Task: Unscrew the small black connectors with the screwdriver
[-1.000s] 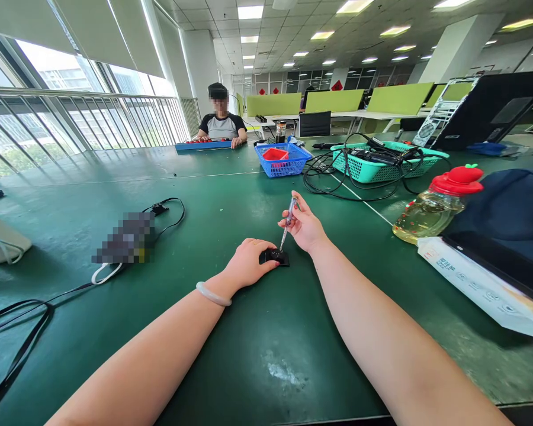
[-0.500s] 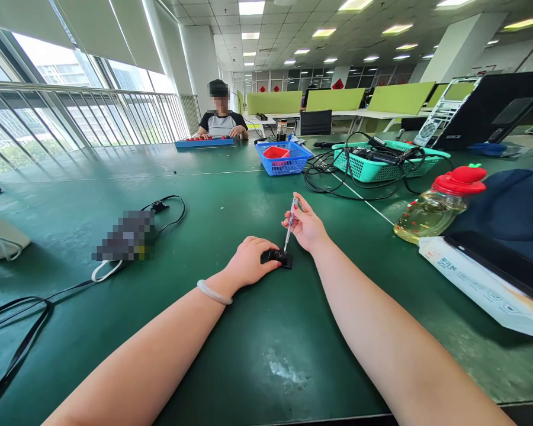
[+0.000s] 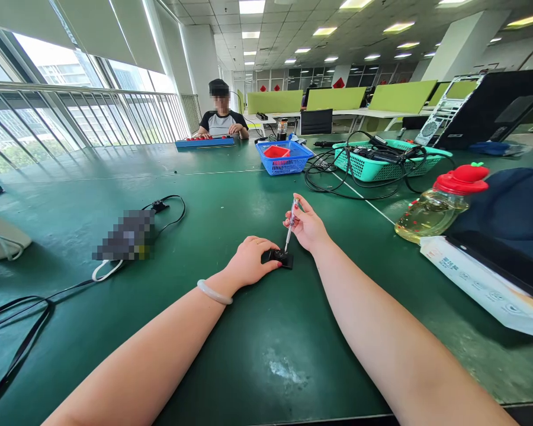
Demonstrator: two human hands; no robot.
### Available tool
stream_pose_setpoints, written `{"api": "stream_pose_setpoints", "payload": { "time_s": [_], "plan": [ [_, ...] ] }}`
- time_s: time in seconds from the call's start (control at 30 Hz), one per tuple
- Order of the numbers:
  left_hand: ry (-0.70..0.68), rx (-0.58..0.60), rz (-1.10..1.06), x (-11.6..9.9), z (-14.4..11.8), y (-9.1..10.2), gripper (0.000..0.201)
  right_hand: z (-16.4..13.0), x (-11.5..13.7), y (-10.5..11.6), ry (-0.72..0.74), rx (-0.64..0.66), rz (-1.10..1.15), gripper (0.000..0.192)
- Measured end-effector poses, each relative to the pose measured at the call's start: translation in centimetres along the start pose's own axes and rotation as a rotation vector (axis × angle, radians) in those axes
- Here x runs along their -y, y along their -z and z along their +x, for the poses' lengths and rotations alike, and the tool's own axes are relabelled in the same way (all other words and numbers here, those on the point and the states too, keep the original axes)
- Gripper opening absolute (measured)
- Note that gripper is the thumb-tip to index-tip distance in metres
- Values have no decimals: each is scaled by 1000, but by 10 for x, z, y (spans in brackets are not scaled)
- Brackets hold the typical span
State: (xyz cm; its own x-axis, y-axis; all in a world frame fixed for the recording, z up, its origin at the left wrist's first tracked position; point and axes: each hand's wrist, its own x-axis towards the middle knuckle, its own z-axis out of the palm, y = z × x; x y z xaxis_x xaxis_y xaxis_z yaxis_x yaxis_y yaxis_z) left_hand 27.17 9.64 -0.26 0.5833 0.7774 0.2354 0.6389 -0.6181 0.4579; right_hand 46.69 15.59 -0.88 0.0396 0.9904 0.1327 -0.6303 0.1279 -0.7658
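A small black plastic part (image 3: pixel 286 259) lies on the green table, its exact kind too small to make out. My left hand (image 3: pixel 252 260), with a pale bangle on the wrist, closes thumb and fingers around the part's left end. In my right hand (image 3: pixel 308 225) is a slim screwdriver (image 3: pixel 290 228) with a clear handle, pinched near its top. It leans slightly, and its tip meets the upper face of the black part. My left fingers hide some of the part.
Ahead stand a blue basket (image 3: pixel 285 158) with a red tray and a teal basket (image 3: pixel 368 168) heaped with cables. On the right are a red-lidded bottle (image 3: pixel 433 213) and a white packet (image 3: pixel 479 287). A blurred device (image 3: pixel 127 235) with cables lies left. Another person (image 3: pixel 222 121) sits opposite.
Almost nothing differs. Both hands, the screwdriver and the black part hold their places; the view has shifted very slightly.
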Motion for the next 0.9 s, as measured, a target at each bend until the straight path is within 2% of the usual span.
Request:
{"api": "stream_pose_setpoints", "payload": {
  "time_s": [0.17,0.4,0.9],
  "plan": [
    [-4,8,-3,0,0,0,30,1,3,3,-50,-22,-23,34],
    [-9,25,0,1,1,0,31,3,3,5,-30,-66,-19,20],
    [-21,28,5,2,0,-1,31,2,5,6,20,-78,46,25]
  ]
}}
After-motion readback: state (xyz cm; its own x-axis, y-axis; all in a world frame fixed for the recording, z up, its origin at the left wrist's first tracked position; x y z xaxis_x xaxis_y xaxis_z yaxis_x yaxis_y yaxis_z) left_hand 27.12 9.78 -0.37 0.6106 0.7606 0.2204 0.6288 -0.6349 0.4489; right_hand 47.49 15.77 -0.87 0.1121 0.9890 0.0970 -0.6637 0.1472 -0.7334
